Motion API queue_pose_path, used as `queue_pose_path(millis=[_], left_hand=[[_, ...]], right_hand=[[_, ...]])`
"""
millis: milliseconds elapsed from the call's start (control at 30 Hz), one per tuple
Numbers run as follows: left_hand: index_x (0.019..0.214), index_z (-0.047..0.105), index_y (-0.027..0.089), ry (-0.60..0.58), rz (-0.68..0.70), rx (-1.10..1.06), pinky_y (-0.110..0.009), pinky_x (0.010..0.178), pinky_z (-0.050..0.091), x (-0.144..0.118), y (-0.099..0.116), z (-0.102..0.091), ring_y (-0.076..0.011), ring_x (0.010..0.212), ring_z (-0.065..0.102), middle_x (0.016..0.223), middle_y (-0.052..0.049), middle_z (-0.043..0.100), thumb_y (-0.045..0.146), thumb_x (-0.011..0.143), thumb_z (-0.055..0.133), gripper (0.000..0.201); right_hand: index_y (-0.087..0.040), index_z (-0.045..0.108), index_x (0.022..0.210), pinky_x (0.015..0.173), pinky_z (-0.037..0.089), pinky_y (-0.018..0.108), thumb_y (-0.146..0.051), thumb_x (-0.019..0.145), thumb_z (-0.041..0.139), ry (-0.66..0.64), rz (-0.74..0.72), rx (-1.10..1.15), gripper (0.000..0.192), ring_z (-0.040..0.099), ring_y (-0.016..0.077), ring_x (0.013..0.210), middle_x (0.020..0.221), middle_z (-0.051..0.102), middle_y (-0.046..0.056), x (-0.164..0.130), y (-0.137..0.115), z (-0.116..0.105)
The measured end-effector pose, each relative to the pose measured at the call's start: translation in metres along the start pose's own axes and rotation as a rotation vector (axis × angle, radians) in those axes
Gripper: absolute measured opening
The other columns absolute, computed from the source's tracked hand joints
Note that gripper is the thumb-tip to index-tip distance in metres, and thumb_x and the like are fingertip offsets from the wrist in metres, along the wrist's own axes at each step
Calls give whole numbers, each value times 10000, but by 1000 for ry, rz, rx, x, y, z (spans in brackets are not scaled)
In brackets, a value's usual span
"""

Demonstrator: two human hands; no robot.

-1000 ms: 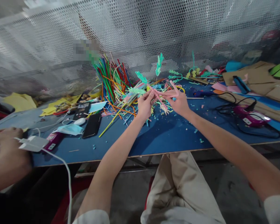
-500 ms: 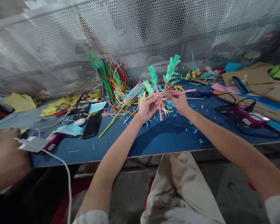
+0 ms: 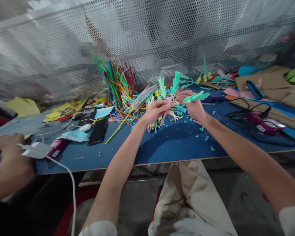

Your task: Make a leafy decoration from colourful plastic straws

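Observation:
My left hand (image 3: 157,110) is closed in a pinch on a pink pipe-cleaner stem (image 3: 164,118), whose lower end sticks out below the fingers. From its top rise a teal leafy sprig (image 3: 175,82) and a paler green sprig (image 3: 162,87). Close beside it, my right hand (image 3: 191,104) has its fingertips pinched at the same joint, apparently on a pink strand. Another green leafy sprig (image 3: 198,97) lies across the back of that hand, with a pink stem end hanging past it. The exact crossing of the strands is hidden by my fingers.
Behind my hands stands a bundle of coloured pipe cleaners (image 3: 119,82). Cut bits litter the blue table (image 3: 172,149). A black phone (image 3: 97,131) and a white charger (image 3: 36,150) lie left, near another person's hand (image 3: 8,142). A purple power strip (image 3: 264,123) lies right.
The leafy piece has turned: one teal sprig has swung from upright over to the right across my right hand. The long pink strand pointing right no longer shows there.

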State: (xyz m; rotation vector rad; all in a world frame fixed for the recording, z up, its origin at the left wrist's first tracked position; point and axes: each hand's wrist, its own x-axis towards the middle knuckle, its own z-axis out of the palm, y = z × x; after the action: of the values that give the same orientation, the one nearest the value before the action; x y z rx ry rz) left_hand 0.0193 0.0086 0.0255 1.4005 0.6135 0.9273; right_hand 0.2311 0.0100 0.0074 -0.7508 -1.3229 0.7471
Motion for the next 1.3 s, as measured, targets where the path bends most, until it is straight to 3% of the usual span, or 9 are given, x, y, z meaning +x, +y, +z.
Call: queue_pose_path(millis=[233, 400, 567, 700, 867, 1033, 1167, 1300], left_hand=[[850, 809, 168, 1, 1, 65, -213, 643, 545, 2, -4, 3, -92, 645, 645, 749, -8, 703, 551, 677, 1020, 470], [899, 848, 166, -19, 7, 120, -224, 616, 514, 2, -7, 3, -97, 622, 627, 729, -17, 704, 595, 722, 983, 484], [909, 840, 164, -5, 72, 208, -247, 632, 496, 6, -14, -2, -110, 622, 626, 733, -29, 712, 642, 799, 913, 497], [881, 812, 165, 73, 195, 305, -268, 662, 503, 7, -15, -5, -132, 651, 647, 734, -35, 713, 682, 837, 863, 521], [914, 778, 180, 171, 263, 402, -261, 573, 447, 5, -12, -8, -128, 587, 599, 671, -3, 653, 715, 879, 797, 536], [932, 774, 181, 207, 367, 646, -261, 569, 401, 5, -8, -19, -123, 594, 530, 679, -4, 632, 714, 949, 703, 538], [887, 783, 185, 322, 484, 902, -273, 650, 466, 8, -8, -29, -157, 691, 611, 763, -50, 720, 640, 992, 670, 480], [877, 781, 198, 494, 544, 861, -276, 676, 520, 12, -14, -34, -169, 726, 666, 802, -52, 734, 565, 1006, 684, 401]], right_hand=[[-311, 784, 767, 946, 643, 529, -719, 699, 932, -25, -17, -43, 440, 738, 307, 915, 861, 796, 70, -2, -9, -1], [-310, 817, 804, 924, 640, 525, -672, 781, 909, -104, -37, 25, 375, 742, 273, 850, 868, 797, 68, -5, -10, -2], [-318, 825, 807, 878, 640, 493, -664, 765, 918, -44, -35, -14, 361, 727, 267, 862, 912, 812, 49, -3, -5, -2], [-322, 808, 944, 758, 619, 425, -709, 753, 894, -15, 8, 36, 440, 698, 234, 795, 847, 770, 26, 6, 3, -6], [-293, 788, 1001, 752, 620, 390, -747, 795, 818, -52, 161, 290, 500, 718, 225, 849, 892, 753, 36, 18, 5, -20], [-280, 788, 993, 770, 634, 415, -853, 913, 618, 1, 105, 399, 603, 722, 224, 823, 867, 751, 42, 29, 4, -40], [-294, 788, 950, 769, 627, 359, -721, 846, 826, 6, -39, 258, 441, 732, 193, 821, 838, 753, 12, 36, 0, -46], [-299, 779, 971, 734, 613, 330, -621, 775, 941, -108, -86, 194, 410, 718, 167, 744, 775, 724, -19, 31, -10, -41]])
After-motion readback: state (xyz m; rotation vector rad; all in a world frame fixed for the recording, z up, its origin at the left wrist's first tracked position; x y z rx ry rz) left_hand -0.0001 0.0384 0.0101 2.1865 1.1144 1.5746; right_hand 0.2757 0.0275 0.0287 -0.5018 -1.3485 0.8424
